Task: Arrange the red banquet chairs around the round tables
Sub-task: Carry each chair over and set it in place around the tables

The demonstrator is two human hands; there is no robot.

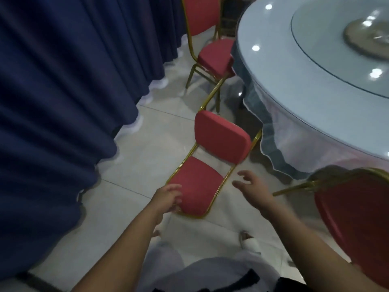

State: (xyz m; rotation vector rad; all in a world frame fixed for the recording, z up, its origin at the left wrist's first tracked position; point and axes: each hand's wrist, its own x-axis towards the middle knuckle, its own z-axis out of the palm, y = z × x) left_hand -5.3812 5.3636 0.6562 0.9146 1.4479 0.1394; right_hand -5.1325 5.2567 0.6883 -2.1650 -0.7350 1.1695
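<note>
Centrally on the pale tiled floor [130, 157]: red banquet chair [221, 140], with padded seat and rounded padded backrest in red fabric on a thin gold metal frame. Seat end nearest the camera, backrest toward the round worktop [284, 66] at upper right, just beside its hanging pale cloth [294, 148].

Counted three red chairs in all:
- the middle one;
- a second chair [214, 57] in the upper middle, seat close against the worktop's edge;
- a third chair [355, 218] at lower right, darker red back with gold rim, partly cut off by the frame.

Counted one worktop, round and glossy, with one glass turntable [320, 28] on top.

Left hand [168, 199] at the near left corner of the middle chair's seat, fingers bent and overlapping the pad; too blurred to tell whether clamped on it. Right hand [252, 186] in the air just right of the seat, fingers apart, holding nothing, clear of the frame.

Dark navy curtain [63, 102] filling the left of the picture.
</note>
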